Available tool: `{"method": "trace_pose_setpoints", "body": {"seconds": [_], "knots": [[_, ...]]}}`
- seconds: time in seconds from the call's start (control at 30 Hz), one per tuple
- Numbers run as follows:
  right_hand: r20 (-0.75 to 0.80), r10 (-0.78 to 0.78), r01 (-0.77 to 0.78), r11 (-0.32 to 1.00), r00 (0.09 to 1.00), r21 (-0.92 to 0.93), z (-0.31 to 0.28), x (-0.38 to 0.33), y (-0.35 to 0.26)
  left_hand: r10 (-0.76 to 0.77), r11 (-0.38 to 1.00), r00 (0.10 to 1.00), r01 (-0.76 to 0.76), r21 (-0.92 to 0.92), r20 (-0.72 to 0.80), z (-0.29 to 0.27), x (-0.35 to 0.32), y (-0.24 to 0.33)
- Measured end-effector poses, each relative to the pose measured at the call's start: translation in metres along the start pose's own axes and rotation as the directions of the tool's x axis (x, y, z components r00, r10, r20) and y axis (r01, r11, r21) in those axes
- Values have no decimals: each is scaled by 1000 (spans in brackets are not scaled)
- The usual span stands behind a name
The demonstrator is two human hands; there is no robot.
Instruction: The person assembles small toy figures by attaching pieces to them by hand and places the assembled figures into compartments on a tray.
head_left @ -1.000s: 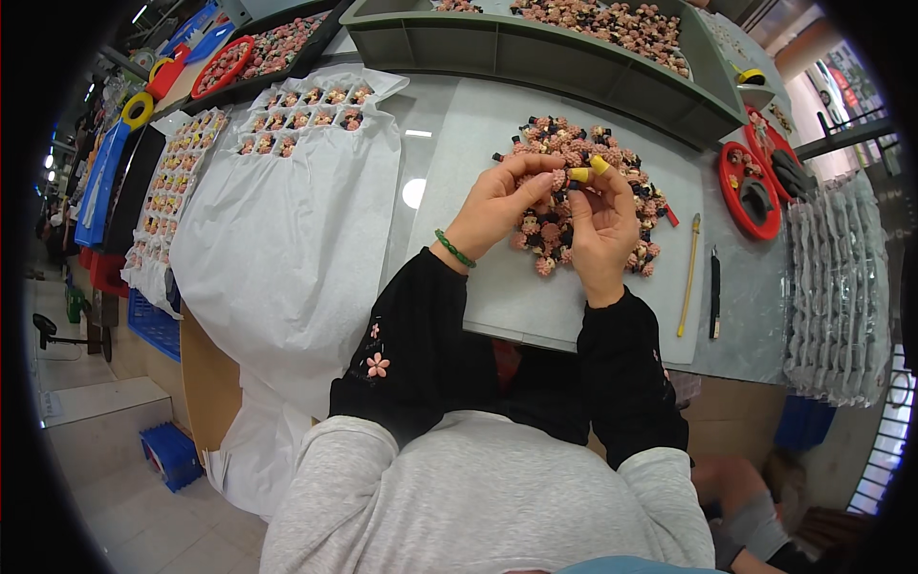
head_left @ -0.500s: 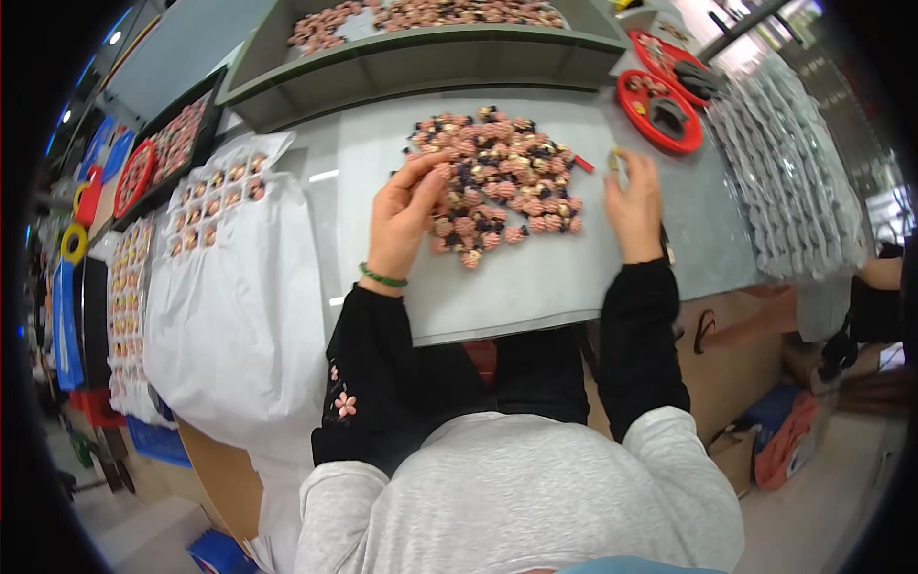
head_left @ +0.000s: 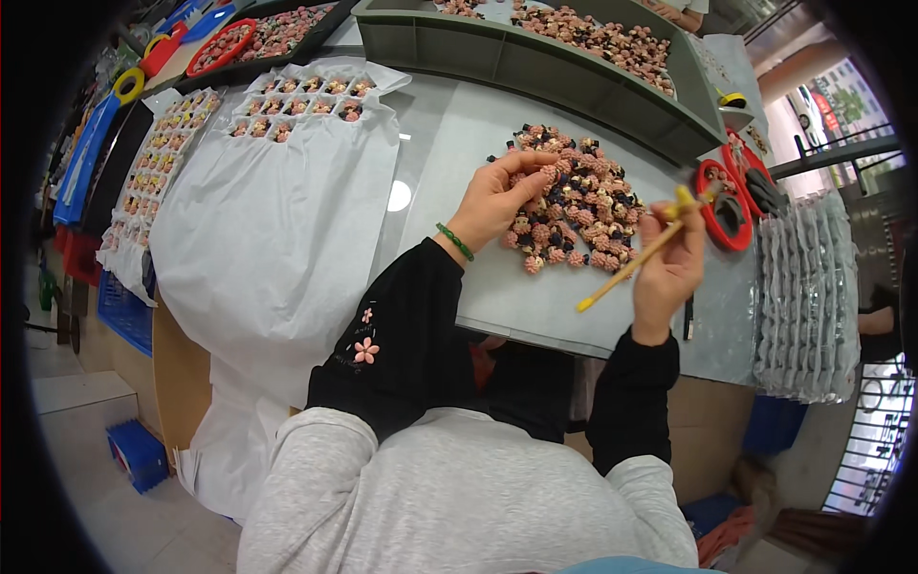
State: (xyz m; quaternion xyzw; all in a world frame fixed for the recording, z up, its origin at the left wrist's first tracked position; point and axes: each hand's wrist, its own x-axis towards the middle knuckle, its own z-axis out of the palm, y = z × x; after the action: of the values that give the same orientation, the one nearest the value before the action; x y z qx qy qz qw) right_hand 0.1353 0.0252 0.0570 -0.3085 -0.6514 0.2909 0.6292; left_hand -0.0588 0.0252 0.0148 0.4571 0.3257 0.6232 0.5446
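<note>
A heap of small pink figurines [head_left: 583, 206] with dark and cream parts lies on the white table covering in front of me. My left hand [head_left: 502, 196], with a green bracelet at the wrist, is at the heap's left side. Its thumb and forefinger pinch what looks like a small pink figurine [head_left: 549, 174], partly hidden by the fingers. To the right of the heap, my right hand [head_left: 667, 273] grips a thin wooden stick [head_left: 631, 266] with yellow ends. The stick slants, its lower end pointing down and left over the table.
Behind the heap stands a grey-green tray [head_left: 535, 65] with more figurines. Red round dishes [head_left: 734, 239] sit at the right, near stacked clear plastic trays [head_left: 808, 297]. At the left, white sheeting [head_left: 277, 210] lies below a tray of figurines [head_left: 296, 100]. Another person's hand [head_left: 679, 14] shows at the far edge.
The view has swung, so the table sits differently in the picture. My right hand has turned, and the stick shows at length where only a small yellowish bit showed. My left hand stays by the heap.
</note>
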Motion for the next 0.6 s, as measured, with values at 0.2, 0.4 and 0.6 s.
{"method": "trace_pose_setpoints", "body": {"seconds": [0.2,0.4,0.6], "knots": [[264,10,27,990,965,-138,40,2,-5,15,1000,1000,-15,-9,1,0,0,-3],[277,-265,348,882,924,-317,55,-4,3,10,1000,998,-11,-29,-64,1,2,-4],[182,-298,340,897,937,-283,51,-14,7,-49,999,995,51,19,-87,-1,2,-4]]}}
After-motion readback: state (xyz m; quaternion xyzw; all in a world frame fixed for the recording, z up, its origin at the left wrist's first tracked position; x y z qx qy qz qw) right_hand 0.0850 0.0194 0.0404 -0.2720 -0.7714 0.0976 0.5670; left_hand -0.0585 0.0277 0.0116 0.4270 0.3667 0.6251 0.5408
